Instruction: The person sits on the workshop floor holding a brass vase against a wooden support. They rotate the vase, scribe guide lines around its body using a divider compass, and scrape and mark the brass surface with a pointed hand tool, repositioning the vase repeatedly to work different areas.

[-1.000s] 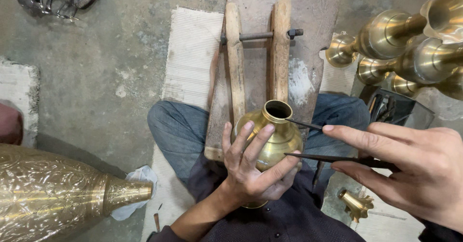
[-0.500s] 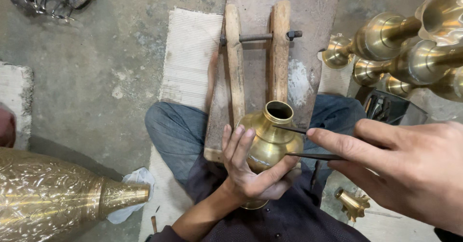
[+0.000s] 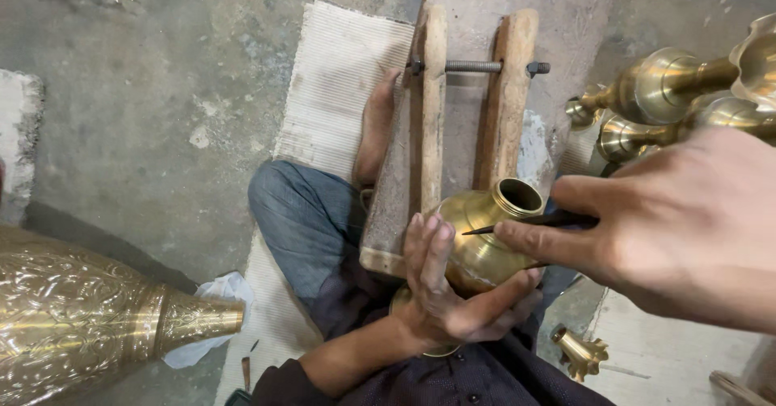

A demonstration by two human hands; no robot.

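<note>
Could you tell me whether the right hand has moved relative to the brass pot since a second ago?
Yes. The right hand has come closer, bringing the dark tool onto the brass pot shoulder, just below its mouth.

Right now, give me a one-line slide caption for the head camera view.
Left hand steadies a small brass pot against a wooden clamp while the right hand sets a thin dark tool to its shoulder.

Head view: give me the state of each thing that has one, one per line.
Brass pot: tilted, mouth open, resting on the lap.
Left hand: grip closed around the pot.
Right hand: pinching a thin tool, tip on the pot's shoulder.
Wooden clamp: flat, bolt through both bars.
Engraved vessel: lying on its side.
</note>
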